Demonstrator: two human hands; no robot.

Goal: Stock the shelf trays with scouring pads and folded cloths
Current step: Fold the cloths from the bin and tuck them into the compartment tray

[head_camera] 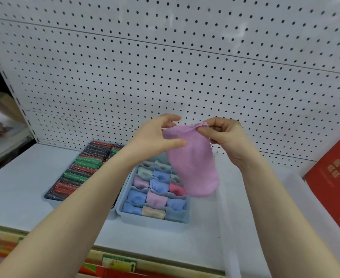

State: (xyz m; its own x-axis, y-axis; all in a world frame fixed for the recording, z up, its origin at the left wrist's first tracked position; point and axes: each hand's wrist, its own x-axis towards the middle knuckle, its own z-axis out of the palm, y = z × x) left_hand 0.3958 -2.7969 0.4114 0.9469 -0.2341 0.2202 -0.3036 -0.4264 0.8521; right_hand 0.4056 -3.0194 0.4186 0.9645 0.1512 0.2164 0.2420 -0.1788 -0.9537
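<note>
A pink cloth hangs in the air above the shelf. My right hand pinches its top edge. My left hand holds its left side, thumb pressed on the front. Below it stands a blue divided tray, most of its cells filled with folded cloths in blue, pink, grey and beige. To the left, a second tray is packed with rows of red, green and dark scouring pads.
The trays stand on a pale shelf backed by a white pegboard. A clear plastic bin stands to the right of the trays. A red box leans at the far right. Price labels line the shelf's front edge.
</note>
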